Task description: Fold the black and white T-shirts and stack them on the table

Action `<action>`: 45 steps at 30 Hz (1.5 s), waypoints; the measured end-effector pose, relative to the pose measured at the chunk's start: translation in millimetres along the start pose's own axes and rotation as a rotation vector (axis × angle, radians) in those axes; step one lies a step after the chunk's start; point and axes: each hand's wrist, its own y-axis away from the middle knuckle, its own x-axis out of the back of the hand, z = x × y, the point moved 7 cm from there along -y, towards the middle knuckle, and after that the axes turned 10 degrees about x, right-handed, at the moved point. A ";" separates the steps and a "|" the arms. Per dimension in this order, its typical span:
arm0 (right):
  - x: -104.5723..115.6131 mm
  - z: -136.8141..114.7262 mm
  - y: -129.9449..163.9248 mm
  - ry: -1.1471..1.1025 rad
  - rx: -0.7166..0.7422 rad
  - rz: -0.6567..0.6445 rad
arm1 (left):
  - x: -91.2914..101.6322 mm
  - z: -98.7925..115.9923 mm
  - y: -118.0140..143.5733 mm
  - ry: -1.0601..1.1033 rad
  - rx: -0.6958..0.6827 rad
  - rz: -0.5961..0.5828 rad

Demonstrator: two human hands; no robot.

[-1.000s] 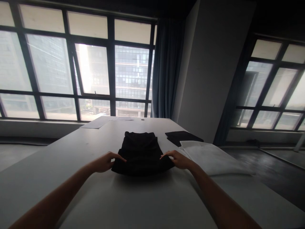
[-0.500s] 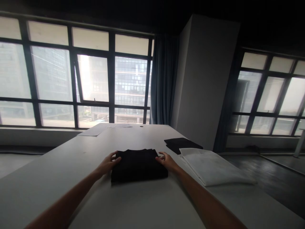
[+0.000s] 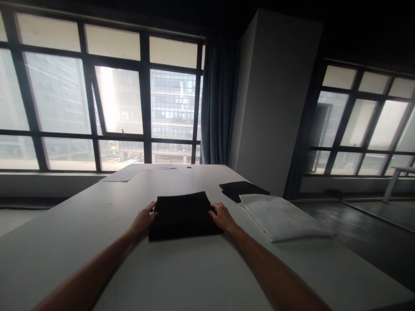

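A folded black cloth point(image 3: 184, 216), possibly a garment, lies in front of me on the white table point(image 3: 181, 276). My left hand point(image 3: 145, 219) grips its left edge, the thumb over the side and the fingers partly hidden. At the opposite edge, my right hand point(image 3: 222, 216) holds on with bent fingers and thumb. The cloth's upper face looks fairly flat, and its far edge slants up to the right. Whatever is beneath the cloth is hidden.
To the right lies a folded white cloth or bag point(image 3: 282, 218), with another dark folded cloth point(image 3: 243, 190) just behind it. White paper sheets point(image 3: 119, 173) rest at the table's far left. Beyond the table stand a blue curtain point(image 3: 217, 103) and a pillar point(image 3: 275, 103).
The black cloth's bunched far edge has become straighter and its top flatter. Both hands stay at its sides, gripping closer. The whole view has shifted slightly.
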 end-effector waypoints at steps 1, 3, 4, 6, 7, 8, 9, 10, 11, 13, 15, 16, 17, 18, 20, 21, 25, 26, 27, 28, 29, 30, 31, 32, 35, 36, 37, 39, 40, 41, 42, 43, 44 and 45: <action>-2.5 0.8 1.5 0.052 -0.031 -0.039 | 1.8 -1.6 -1.5 -0.065 0.019 0.018; -1.1 -8.2 3.6 0.146 -0.028 -0.044 | 3.8 9.6 1.9 -0.148 -0.044 0.056; 0.3 -18.1 4.5 0.176 0.014 -0.030 | 1.2 20.5 7.3 -0.165 -0.112 0.057; -3.6 -43.3 7.3 0.191 0.153 -0.056 | -15.3 44.6 24.2 -0.206 -0.270 -0.007; -10.2 -54.8 9.9 0.177 0.221 -0.113 | -28.3 54.0 34.2 -0.253 -0.338 -0.065; -19.0 -63.4 13.2 0.159 0.269 -0.193 | -42.9 59.7 43.6 -0.319 -0.382 -0.135; -28.6 -68.2 16.8 0.142 0.288 -0.282 | -57.1 61.1 51.3 -0.387 -0.397 -0.205; -37.4 -69.7 20.4 0.128 0.282 -0.363 | -69.0 59.3 56.9 -0.448 -0.392 -0.270; -44.4 -68.8 23.4 0.118 0.263 -0.426 | -77.4 55.3 60.2 -0.493 -0.373 -0.317; -51.4 -64.7 27.0 0.108 0.231 -0.486 | -82.4 45.6 60.3 -0.538 -0.326 -0.343; -51.5 -61.1 28.6 0.103 0.220 -0.499 | -76.2 35.8 55.2 -0.563 -0.281 -0.319; -50.0 -60.0 29.1 0.101 0.217 -0.501 | -71.1 30.8 51.8 -0.579 -0.250 -0.303; -48.3 -59.2 29.5 0.099 0.213 -0.505 | -65.9 25.9 48.4 -0.599 -0.208 -0.292; -46.9 -59.1 29.6 0.097 0.208 -0.513 | -61.5 21.8 45.2 -0.623 -0.166 -0.287; -46.2 -60.5 27.4 0.099 0.197 -0.538 | -57.3 19.3 40.1 -0.681 -0.102 -0.281; -47.2 -61.7 24.1 0.107 0.186 -0.550 | -58.5 21.7 37.7 -0.710 -0.089 -0.278; -58.4 -71.1 -7.2 0.164 0.187 -0.498 | -82.7 50.7 23.2 -0.727 -0.163 -0.244; -62.8 -73.2 -17.3 0.175 0.204 -0.471 | -89.6 57.2 17.4 -0.712 -0.181 -0.229; -68.1 -73.3 -26.4 0.181 0.210 -0.460 | -95.4 60.4 10.7 -0.701 -0.181 -0.216; -74.3 -70.3 -34.0 0.179 0.195 -0.469 | -99.5 60.2 3.4 -0.696 -0.163 -0.207; -80.9 -64.2 -39.6 0.170 0.157 -0.498 | -101.6 56.8 -3.9 -0.696 -0.131 -0.201; -87.0 -56.0 -43.3 0.158 0.106 -0.536 | -102.1 51.2 -10.7 -0.699 -0.095 -0.201; -91.9 -47.1 -45.3 0.147 0.052 -0.571 | -101.3 44.8 -16.5 -0.701 -0.067 -0.202; -95.2 -38.5 -46.3 0.141 0.008 -0.596 | -99.5 38.4 -21.1 -0.704 -0.047 -0.201; -96.2 -19.5 -47.3 0.183 -0.066 -0.579 | -89.7 22.3 -29.6 -0.726 0.026 -0.156; -94.8 -15.3 -47.1 0.204 -0.084 -0.557 | -86.2 18.3 -31.1 -0.729 0.060 -0.137; -93.3 -12.2 -46.7 0.220 -0.101 -0.536 | -83.3 15.0 -32.1 -0.724 0.094 -0.121; -91.0 -8.9 -45.4 0.228 -0.119 -0.510 | -80.1 10.0 -33.8 -0.695 0.137 -0.123; -90.4 -8.3 -44.3 0.219 -0.122 -0.513 | -79.7 7.8 -34.7 -0.678 0.143 -0.141; -89.9 -8.2 -43.1 0.206 -0.121 -0.519 | -79.2 5.2 -35.6 -0.666 0.143 -0.161; -89.0 -8.3 -41.8 0.194 -0.122 -0.526 | -78.0 2.2 -36.5 -0.660 0.139 -0.177; -87.7 -8.4 -40.5 0.185 -0.127 -0.528 | -76.1 -1.3 -37.2 -0.655 0.135 -0.186; -85.8 -8.0 -39.2 0.186 -0.142 -0.524 | -73.6 -5.1 -37.8 -0.650 0.133 -0.189; -83.4 -7.3 -37.9 0.198 -0.166 -0.515 | -70.8 -8.9 -38.1 -0.645 0.131 -0.185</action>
